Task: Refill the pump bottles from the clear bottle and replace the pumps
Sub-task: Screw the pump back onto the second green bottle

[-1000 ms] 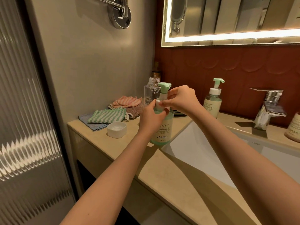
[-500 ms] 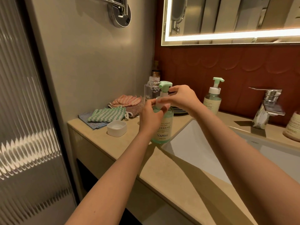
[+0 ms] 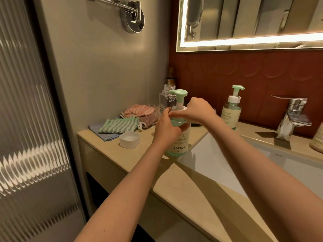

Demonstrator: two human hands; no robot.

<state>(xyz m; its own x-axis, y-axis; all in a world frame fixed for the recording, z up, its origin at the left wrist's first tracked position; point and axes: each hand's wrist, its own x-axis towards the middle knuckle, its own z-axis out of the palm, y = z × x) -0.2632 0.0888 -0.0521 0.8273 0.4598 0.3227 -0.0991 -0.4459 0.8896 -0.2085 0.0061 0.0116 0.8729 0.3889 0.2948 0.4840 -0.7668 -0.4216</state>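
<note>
A green pump bottle (image 3: pixel 179 146) labelled YAPING stands upright on the beige desk (image 3: pixel 122 155), at the left edge of a white sink (image 3: pixel 211 154). The left hand (image 3: pixel 167 127) grips its shoulder. The right hand (image 3: pixel 199 110) curls round the white collar beneath its green pump (image 3: pixel 178 94). Just behind stands the clear bottle (image 3: pixel 164 102), uncapped. A 2nd pump bottle (image 3: pixel 231 113) stands farther right, by the red wall. Folded cloths (image 3: pixel 118 125) and a white cap (image 3: pixel 129 139) lie left.

Right hand (image 3: pixel 201 110) lower, now at pump collar (image 3: pixel 178 108).
</note>
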